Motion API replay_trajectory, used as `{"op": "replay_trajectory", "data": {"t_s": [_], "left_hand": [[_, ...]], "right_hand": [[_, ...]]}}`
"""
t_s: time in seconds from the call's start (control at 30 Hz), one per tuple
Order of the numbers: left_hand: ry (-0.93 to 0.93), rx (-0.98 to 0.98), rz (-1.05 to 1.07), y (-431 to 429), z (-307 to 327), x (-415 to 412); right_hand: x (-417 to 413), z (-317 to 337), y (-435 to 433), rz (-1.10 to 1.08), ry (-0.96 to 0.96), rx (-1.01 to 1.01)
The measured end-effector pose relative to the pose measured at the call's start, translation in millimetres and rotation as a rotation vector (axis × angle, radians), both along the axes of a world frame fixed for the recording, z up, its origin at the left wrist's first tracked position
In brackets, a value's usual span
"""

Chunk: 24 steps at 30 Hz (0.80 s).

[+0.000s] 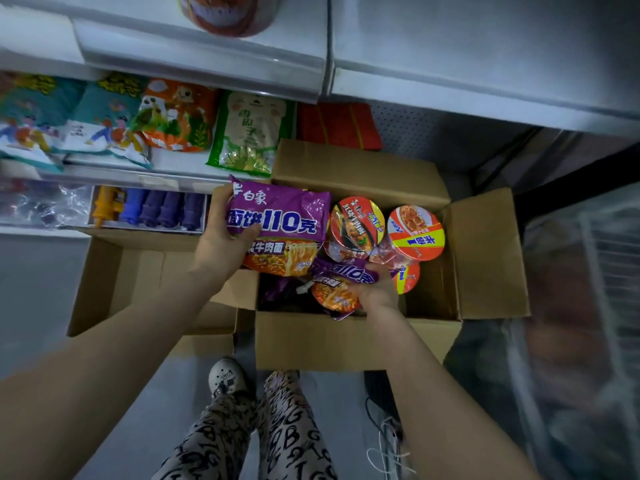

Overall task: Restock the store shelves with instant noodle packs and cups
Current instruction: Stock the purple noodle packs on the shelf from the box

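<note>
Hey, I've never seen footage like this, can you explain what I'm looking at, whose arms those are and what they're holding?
There is no machine here. One camera sits on a person's head and looks down, so the two arms are that person's own. The left hand grips a purple noodle pack over an open cardboard box on the floor. The right hand, inside the box, holds a second purple pack. Beside it stand noodle cups. Behind is a shelf with snack bags.
</note>
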<state>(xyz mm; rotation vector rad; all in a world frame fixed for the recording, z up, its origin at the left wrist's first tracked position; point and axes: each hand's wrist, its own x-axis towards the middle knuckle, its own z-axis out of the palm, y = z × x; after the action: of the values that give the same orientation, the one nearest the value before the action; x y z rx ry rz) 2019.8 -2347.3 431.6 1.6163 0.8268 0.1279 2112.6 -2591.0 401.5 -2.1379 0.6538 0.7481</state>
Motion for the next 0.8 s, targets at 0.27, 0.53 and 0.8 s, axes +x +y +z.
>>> {"op": "replay_trajectory", "data": {"t_s": [0.27,0.53,0.8], "left_hand": [[-0.025,-0.022,-0.043,-5,66,-3],[-0.177,0.03,-0.118,2,132,-11],[-0.259,0.029,-0.139,17,182,-18]], "right_hand": [[-11,91,-15,0.039,-0.155,0.233],[-14,177,-22,0.165,-0.307,0.386],[-12,247,-25,0.245,-0.48,0.515]]}}
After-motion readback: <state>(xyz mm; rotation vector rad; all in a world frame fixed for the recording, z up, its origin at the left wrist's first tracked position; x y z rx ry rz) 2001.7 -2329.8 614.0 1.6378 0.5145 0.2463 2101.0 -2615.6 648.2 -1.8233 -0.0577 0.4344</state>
